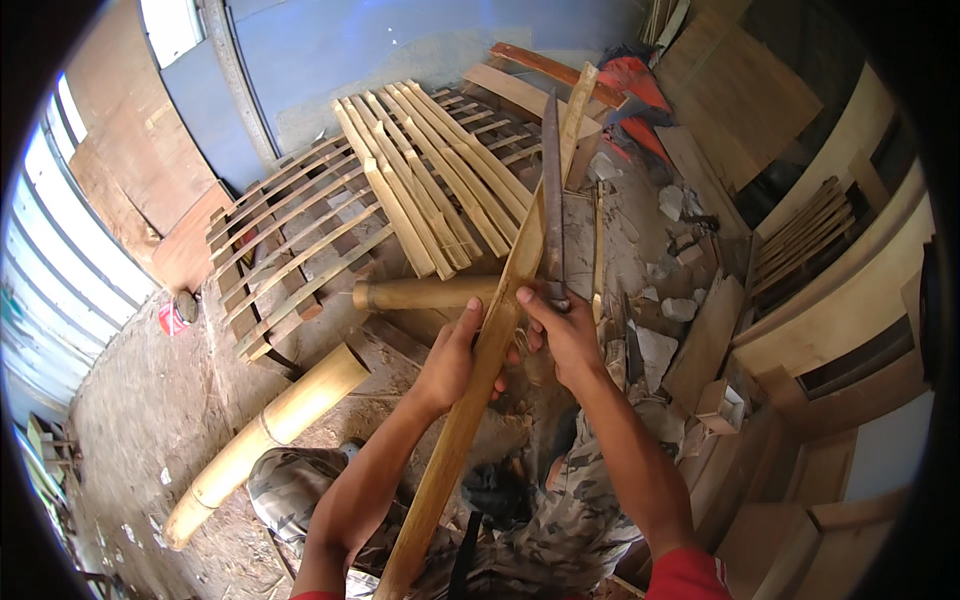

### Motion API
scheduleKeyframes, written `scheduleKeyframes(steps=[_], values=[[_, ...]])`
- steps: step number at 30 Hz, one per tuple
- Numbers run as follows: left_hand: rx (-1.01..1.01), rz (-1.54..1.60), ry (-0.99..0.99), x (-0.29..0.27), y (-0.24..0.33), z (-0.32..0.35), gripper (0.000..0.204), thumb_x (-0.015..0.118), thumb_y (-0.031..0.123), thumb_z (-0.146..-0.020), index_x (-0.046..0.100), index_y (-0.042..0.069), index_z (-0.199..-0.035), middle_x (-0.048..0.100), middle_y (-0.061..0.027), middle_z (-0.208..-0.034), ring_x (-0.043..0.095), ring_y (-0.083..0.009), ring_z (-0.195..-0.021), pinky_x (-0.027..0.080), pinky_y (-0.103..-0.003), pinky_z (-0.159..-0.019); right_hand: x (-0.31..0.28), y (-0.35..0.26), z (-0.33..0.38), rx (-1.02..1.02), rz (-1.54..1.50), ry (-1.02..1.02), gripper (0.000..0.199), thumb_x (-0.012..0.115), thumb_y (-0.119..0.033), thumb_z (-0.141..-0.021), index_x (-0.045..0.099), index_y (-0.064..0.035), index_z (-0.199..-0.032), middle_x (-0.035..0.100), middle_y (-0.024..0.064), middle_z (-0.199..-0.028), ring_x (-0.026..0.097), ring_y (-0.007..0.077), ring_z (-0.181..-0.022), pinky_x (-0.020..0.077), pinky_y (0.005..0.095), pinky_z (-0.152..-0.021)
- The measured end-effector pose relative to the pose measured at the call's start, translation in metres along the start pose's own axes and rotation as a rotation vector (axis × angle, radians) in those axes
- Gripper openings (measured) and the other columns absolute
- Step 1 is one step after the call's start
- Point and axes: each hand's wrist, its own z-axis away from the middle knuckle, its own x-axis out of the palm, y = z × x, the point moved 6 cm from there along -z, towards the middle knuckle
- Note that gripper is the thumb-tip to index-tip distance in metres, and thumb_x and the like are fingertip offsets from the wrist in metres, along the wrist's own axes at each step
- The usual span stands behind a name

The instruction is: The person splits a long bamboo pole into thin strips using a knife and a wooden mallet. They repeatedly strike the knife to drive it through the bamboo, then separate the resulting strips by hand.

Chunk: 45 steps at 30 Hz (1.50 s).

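Note:
A long split bamboo strip (462,425) runs slantwise between my legs and up past my hands, its inner side partly showing. My left hand (450,360) is closed around the strip's middle, thumb along its edge. My right hand (568,340) is closed on the handle end of a long dark machete (552,190), whose blade points away beside the strip. The right thumb and fingers also touch the strip. Behind the strip, a short bamboo pole (425,292) lies crosswise. Some fingers are hidden behind the strip.
A thick bamboo pole (285,412) lies by my left leg. Split bamboo pieces (395,190) rest on a slatted frame (290,250) ahead. Broken blocks (655,355) and wood scraps litter the right side. Wooden panels (750,95) lean at the back right; a red-and-white can (174,316) stands left.

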Motion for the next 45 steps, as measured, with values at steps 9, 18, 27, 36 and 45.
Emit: scheduleKeyframes(steps=[9,18,27,36,45], values=[[-0.035,-0.166,-0.224,0.020,-0.013,0.014,0.050,0.044,0.045,-0.102,0.055,0.000,-0.121,0.069,-0.0108,-0.093,0.067,-0.0172,-0.077,0.054,-0.029,-0.071,-0.029,-0.022,-0.014,-0.206,-0.061,0.109,0.022,0.074,-0.020,-0.086,0.061,-0.0037,-0.091,0.060,0.0008,-0.070,0.052,0.0092,-0.054,0.0411,0.0258,-0.050],[-0.243,0.053,-0.309,0.043,-0.047,0.046,0.045,0.045,0.044,-0.102,0.050,0.002,-0.116,0.060,-0.0074,-0.077,0.063,-0.0168,-0.066,0.051,-0.028,-0.058,-0.059,-0.030,-0.015,-0.326,-0.001,0.251,0.023,0.074,-0.023,-0.088,0.060,-0.0043,-0.089,0.061,0.0009,-0.073,0.054,0.0078,-0.057,0.0413,0.0245,-0.049],[-0.015,-0.188,-0.141,0.020,-0.028,0.044,0.032,0.062,0.025,-0.096,0.048,0.002,-0.115,0.056,-0.0017,-0.075,0.055,-0.0097,-0.056,0.044,-0.025,-0.051,-0.051,-0.032,0.023,-0.570,0.879,0.127,0.043,0.070,-0.045,-0.086,0.061,-0.0031,-0.080,0.055,0.0092,-0.058,0.056,0.0252,-0.050,0.0445,0.0387,-0.051],[0.005,-0.144,-0.104,0.006,-0.032,0.039,0.041,0.064,0.016,-0.092,0.044,0.000,-0.125,0.059,-0.0023,-0.082,0.054,-0.0079,-0.055,0.042,-0.024,-0.049,-0.023,0.007,0.064,-0.709,1.216,-0.174,0.025,0.077,-0.026,-0.073,0.061,-0.0082,-0.083,0.063,0.0104,-0.064,0.067,0.0307,-0.062,0.0515,0.0422,-0.054],[0.011,-0.190,-0.037,0.013,-0.035,0.041,0.043,0.064,0.016,-0.092,0.044,-0.001,-0.125,0.057,-0.0019,-0.076,0.053,-0.0085,-0.054,0.043,-0.025,-0.049,-0.037,0.009,0.050,-0.668,1.276,-0.207,0.023,0.076,-0.025,-0.071,0.063,-0.0082,-0.080,0.063,0.0115,-0.065,0.065,0.0319,-0.059,0.0507,0.0415,-0.054]])
